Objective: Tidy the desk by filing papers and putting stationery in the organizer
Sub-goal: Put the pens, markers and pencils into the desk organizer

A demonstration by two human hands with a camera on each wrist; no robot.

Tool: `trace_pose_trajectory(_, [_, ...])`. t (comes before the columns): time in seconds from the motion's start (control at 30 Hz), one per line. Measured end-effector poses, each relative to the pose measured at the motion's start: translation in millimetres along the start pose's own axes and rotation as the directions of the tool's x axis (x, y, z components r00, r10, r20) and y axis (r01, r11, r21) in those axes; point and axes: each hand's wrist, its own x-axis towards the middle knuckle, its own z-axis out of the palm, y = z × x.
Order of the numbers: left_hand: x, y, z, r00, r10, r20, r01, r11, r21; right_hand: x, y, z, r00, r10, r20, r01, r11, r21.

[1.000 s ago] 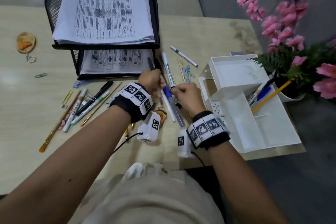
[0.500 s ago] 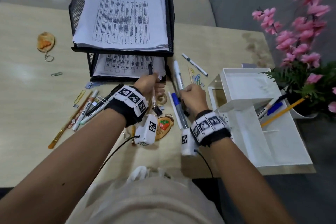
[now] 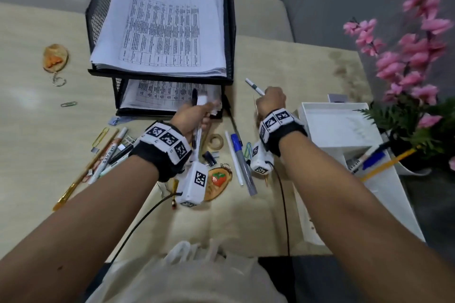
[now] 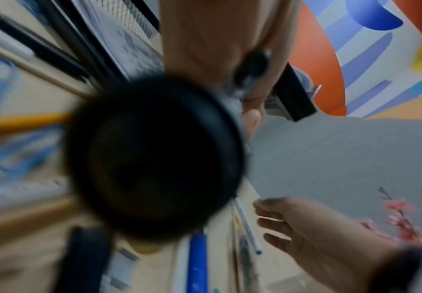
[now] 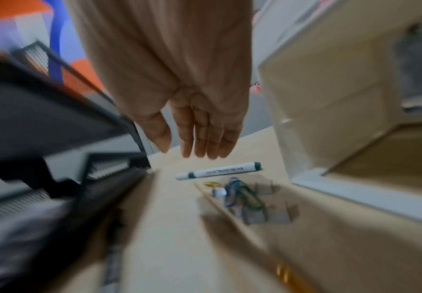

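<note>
My left hand (image 3: 197, 117) grips a black pen and a white marker (image 3: 202, 100) upright in front of the black mesh tray (image 3: 229, 32) that holds stacked papers (image 3: 160, 32). In the left wrist view the marker's dark end (image 4: 154, 154) fills the middle. My right hand (image 3: 270, 99) hovers with straight fingers (image 5: 194, 138) just over a white marker with green bands (image 5: 218, 170) that lies on the desk, its end showing beyond the knuckles (image 3: 253, 86). The white organizer (image 3: 344, 130) stands at the right with a few pens in one slot.
A blue-capped marker (image 3: 236, 141), a tape roll (image 3: 216, 141), a strawberry keychain (image 3: 219, 178) and coloured paper clips (image 5: 242, 196) lie between my hands. More pens and a pencil (image 3: 108, 152) lie at the left. Pink flowers (image 3: 418, 56) stand beyond the organizer.
My left hand has raised its pens off the desk toward the tray. My right hand has left the blue-capped marker and moved forward to the far white marker, fingers now straight.
</note>
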Motion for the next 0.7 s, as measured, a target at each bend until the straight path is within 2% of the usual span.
trace_pose_trajectory(0.07, [7,-5,-10,0.988,0.066,-0.139,-0.060,0.997,0.041,14,4,5,0.999,0.045,-0.001,-0.045,0.993,-0.105])
trace_pose_trajectory(0.13, [12,-6,-14,0.968,0.115,-0.224,-0.107,0.993,0.049,18,8,9,0.999,0.039,0.003,-0.038,0.980,-0.194])
trace_pose_trajectory(0.23, [11,-3,-12,0.973,0.079,-0.219,-0.094,0.994,-0.059,13,7,8,1.000,-0.017,0.011,0.019,0.969,-0.245])
trace_pose_trajectory(0.3, [10,-2,-7,0.979,0.021,-0.202,-0.052,0.987,-0.151,5,1,0,1.000,-0.022,-0.010,0.020,0.985,-0.173])
trace_pose_trajectory(0.37, [10,-2,1,0.983,-0.040,-0.181,0.003,0.980,-0.201,-13,-6,-6,1.000,-0.013,-0.023,0.013,1.000,0.004])
trace_pose_trajectory(0.43, [10,-2,9,0.988,-0.109,-0.105,0.082,0.968,-0.238,-41,-9,-5,1.000,-0.026,-0.003,0.026,0.982,0.185])
trace_pose_trajectory(0.5, [11,-3,17,0.988,-0.155,-0.014,0.145,0.951,-0.273,-72,-8,0,0.996,-0.085,0.033,0.072,0.953,0.294])
trace_pose_trajectory(0.6, [11,-5,24,0.989,-0.147,-0.003,0.142,0.957,-0.252,-101,-6,10,0.976,-0.187,0.108,0.139,0.926,0.351])
trace_pose_trajectory(0.7, [3,-2,22,0.989,-0.148,-0.020,0.138,0.957,-0.255,-112,-6,14,0.964,-0.237,0.119,0.180,0.915,0.360])
